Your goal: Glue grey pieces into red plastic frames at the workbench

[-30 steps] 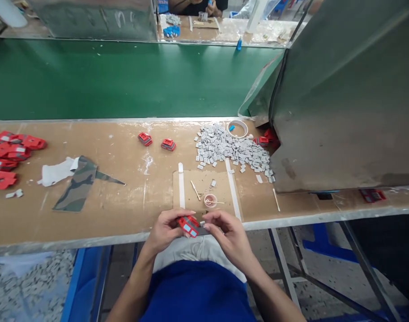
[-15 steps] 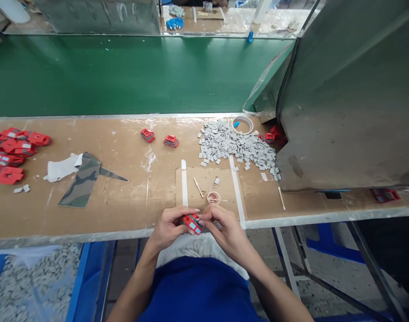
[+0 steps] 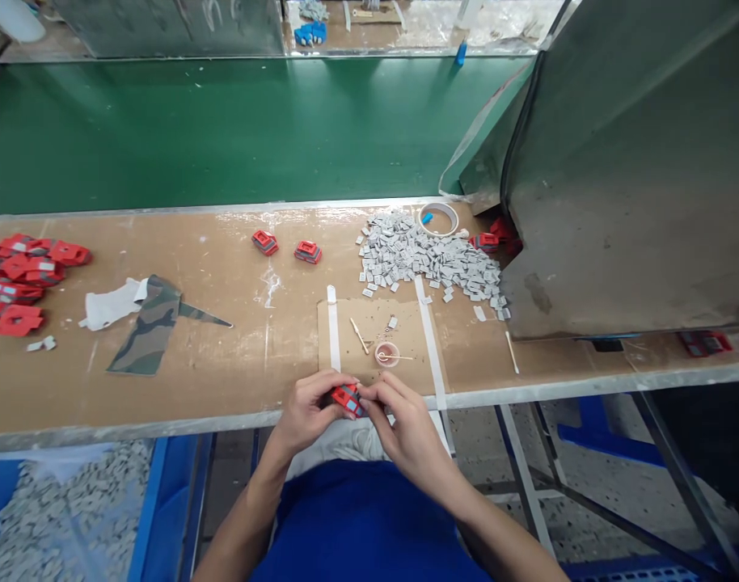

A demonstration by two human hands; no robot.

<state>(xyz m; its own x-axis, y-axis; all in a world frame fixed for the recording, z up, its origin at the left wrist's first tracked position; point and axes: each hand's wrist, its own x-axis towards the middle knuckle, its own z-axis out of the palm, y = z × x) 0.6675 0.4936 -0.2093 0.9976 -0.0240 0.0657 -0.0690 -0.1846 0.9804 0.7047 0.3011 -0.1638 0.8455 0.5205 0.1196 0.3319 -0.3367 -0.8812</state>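
Over the table's front edge, my left hand grips a small red toy car body with grey panels between thumb and fingers. The fingers of my right hand are pinched together against the car's right side; whatever sits between those fingertips is hidden. Just beyond my hands stands a small round cup of pinkish content, a thin white stick across it. A second white stick and a single grey tile lie near it on a taped cardboard sheet.
Small grey tiles are heaped at back right beside a tape roll. Two red car bodies stand mid-table; more red parts pile at left near camouflage cloth. A metal panel blocks the right. Behind runs a green belt.
The car has turned slightly in my left hand, and my right fingertips have shifted a little up along its side. The view has moved slightly.
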